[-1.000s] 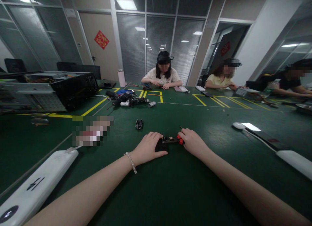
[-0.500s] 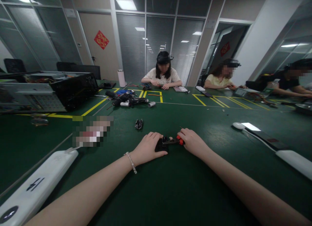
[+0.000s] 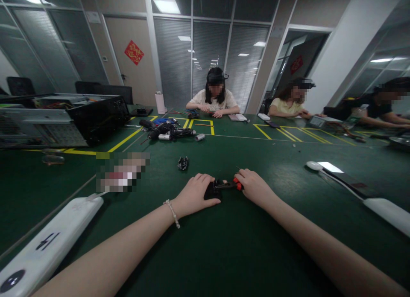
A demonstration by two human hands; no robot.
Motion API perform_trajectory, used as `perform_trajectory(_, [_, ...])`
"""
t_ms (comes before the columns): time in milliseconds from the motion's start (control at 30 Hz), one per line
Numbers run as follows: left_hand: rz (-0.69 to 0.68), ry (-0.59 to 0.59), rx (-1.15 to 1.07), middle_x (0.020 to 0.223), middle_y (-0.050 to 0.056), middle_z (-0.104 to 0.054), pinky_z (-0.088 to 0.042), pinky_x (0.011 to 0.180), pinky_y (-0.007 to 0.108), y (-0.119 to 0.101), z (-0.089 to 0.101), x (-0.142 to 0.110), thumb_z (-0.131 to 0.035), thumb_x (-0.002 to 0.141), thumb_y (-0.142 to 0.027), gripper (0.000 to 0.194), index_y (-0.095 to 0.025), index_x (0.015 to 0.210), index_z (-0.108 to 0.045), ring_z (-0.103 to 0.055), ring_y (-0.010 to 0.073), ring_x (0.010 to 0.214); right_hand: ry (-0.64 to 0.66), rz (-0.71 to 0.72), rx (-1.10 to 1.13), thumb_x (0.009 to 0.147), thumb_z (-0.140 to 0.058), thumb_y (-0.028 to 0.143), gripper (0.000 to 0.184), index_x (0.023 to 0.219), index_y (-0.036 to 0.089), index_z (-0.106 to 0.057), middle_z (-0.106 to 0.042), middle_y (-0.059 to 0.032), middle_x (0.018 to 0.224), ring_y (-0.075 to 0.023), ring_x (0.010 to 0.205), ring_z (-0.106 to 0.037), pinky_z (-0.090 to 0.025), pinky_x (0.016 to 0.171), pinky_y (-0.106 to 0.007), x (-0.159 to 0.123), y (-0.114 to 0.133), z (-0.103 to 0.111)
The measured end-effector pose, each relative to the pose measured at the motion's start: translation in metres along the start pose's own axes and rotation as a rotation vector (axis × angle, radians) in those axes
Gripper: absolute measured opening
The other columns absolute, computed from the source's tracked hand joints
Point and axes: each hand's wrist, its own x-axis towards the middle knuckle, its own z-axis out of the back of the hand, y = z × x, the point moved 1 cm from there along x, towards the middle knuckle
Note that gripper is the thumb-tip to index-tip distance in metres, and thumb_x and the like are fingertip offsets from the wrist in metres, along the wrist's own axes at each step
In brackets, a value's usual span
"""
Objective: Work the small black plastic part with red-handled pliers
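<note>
My left hand point(image 3: 197, 193) is closed around a small black part point(image 3: 212, 192), pressing it to the green table point(image 3: 243, 246). In my right hand point(image 3: 253, 185) are pliers with red handles point(image 3: 237, 184), the fingers wrapped round the grips. Their dark jaws point(image 3: 224, 185) reach left to the black part's edge. What exactly the jaws grip is too small to tell. A small black-and-silver piece point(image 3: 183, 163) lies apart on the table, beyond my left hand.
An open computer case point(image 3: 64, 120) stands at the left. Tools and cables point(image 3: 168, 129) are heaped further back. White power banks point(image 3: 48, 246) lie left and right, near a phone point(image 3: 349, 181). A person point(image 3: 216, 94) sits opposite; others work at the right.
Both hands keep their places on the black part and the pliers. The pliers' red handles look slightly more closed together; the whole view has shifted a trace.
</note>
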Motion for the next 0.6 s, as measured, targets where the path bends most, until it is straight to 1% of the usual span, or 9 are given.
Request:
perform_trajectory(333, [-0.019,-0.010,-0.002,0.109,0.006,-0.051,-0.038,0.084,0.037,0.0007,0.0000,0.0005,-0.054,0.071,-0.056,0.054,-0.020,0.110,-0.045,-0.046,0.0236,0.100,0.020,-0.010,-0.001,0.064,-0.051,0.003,0.034,0.096,0.013,-0.057,-0.057,-0.0102,0.096,-0.0209,0.087,-0.051,-0.042,0.076,-0.034,0.0005,0.0049,-0.0003])
perform_trajectory(600, [-0.004,0.003,-0.012,0.110,0.006,-0.051,-0.039,0.084,0.038,-0.0009,0.0013,0.0010,-0.056,0.071,-0.055,0.054,-0.020,0.111,-0.045,-0.046,0.0244,0.100,-0.005,-0.018,-0.011,0.066,-0.050,0.004,0.031,0.095,0.014,-0.058,-0.057,-0.0100,0.094,-0.0205,0.085,-0.052,-0.043,0.074,-0.033,0.0001,0.0056,0.0014])
